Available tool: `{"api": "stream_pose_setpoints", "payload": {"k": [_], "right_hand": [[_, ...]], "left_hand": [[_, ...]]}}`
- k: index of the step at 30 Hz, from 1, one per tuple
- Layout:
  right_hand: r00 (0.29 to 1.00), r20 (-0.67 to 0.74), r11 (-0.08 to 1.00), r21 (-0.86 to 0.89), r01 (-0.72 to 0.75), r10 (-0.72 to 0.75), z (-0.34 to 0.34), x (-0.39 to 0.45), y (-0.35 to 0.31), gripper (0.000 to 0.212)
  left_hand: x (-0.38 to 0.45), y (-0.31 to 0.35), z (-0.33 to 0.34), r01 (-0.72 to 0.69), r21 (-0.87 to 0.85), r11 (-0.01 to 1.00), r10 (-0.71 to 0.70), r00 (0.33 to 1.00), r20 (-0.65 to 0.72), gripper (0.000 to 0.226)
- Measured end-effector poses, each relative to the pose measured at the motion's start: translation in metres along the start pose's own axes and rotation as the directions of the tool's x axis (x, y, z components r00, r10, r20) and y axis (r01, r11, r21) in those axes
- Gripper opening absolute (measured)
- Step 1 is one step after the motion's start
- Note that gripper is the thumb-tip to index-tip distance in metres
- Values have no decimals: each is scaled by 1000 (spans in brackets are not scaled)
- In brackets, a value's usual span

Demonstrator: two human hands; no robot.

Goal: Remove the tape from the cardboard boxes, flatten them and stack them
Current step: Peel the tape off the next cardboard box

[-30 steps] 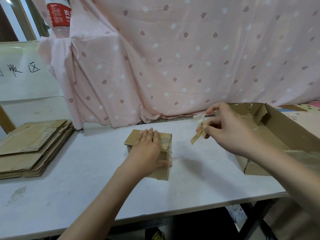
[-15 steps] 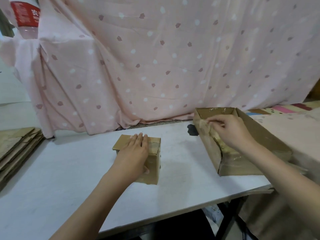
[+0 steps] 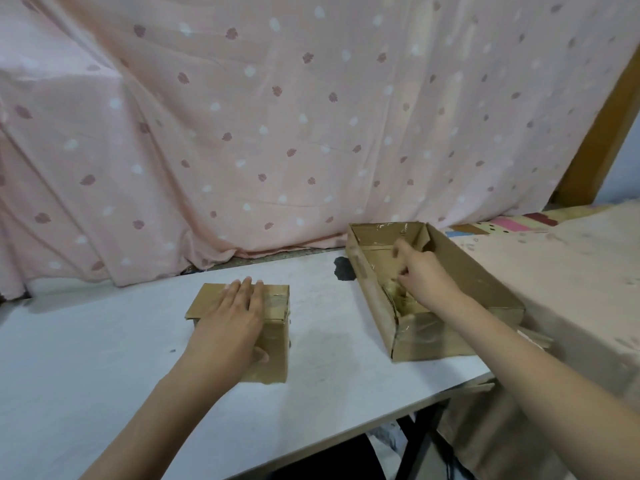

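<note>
The left hand (image 3: 232, 327) is lying flat, fingers straight, on the small closed box (image 3: 273, 320) mid-frame on the white surface (image 3: 104, 375). The right hand (image 3: 420, 271) is reaching into the open box (image 3: 485, 271) at right, fingers curled; I cannot tell whether its grip has hold of anything.

- Lighting: soft, even, fairly bright; source not visible.
- Shadows: faint, short ones on the white table (image 3: 104, 358) under the left hand (image 3: 230, 327) and beside the small box (image 3: 273, 344).
- Glare: dull sheen on tape along the open box (image 3: 450, 344) near wall.
- Blur: right hand (image 3: 420, 275) slightly smeared at the fingers.
- Distortion: wide-angle bowing; table edge and forearms stretch toward the lower corners.
</note>
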State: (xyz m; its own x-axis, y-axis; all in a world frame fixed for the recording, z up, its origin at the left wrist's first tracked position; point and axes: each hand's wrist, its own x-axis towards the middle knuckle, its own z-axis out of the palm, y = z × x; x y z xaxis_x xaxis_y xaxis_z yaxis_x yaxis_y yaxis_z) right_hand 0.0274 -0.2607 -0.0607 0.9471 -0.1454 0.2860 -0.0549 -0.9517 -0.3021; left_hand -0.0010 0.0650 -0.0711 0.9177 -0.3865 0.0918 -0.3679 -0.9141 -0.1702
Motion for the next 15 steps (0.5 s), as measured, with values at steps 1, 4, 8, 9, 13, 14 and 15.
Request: {"api": "stream_pose_setpoints", "payload": {"k": [1,4,8,9,13,14,15], "right_hand": [[999,41,999,-53,0,2,3,2,1,22],[988,154,987,-163,3,23,10,10,7,24],[980,198,981,-189,44,-5,20,13,14,22],[975,221,985,-163,53,-16,19,11,11,21],[968,249,998,-53,36,-22,15,8,6,21],[977,212,999,-19,36,-31,13,7,6,16],[986,163,1000,8,30,-31,10,5,5,9]], "left_hand": [[0,0,0,0,-2,1000,0,1000,2,109],[2,0,1,4,-10,1000,-4,1000,8,109],[5,1,1,3,-9,1000,-3,1000,9,109],[5,2,2,5,-11,1000,-4,1000,8,109],[6,1,5,5,-5,1000,-5,1000,-5,111],[6,1,6,4,-4,1000,-4,1000,-9,112],[6,0,6,4,-4,1000,-4,1000,-11,112]]}}
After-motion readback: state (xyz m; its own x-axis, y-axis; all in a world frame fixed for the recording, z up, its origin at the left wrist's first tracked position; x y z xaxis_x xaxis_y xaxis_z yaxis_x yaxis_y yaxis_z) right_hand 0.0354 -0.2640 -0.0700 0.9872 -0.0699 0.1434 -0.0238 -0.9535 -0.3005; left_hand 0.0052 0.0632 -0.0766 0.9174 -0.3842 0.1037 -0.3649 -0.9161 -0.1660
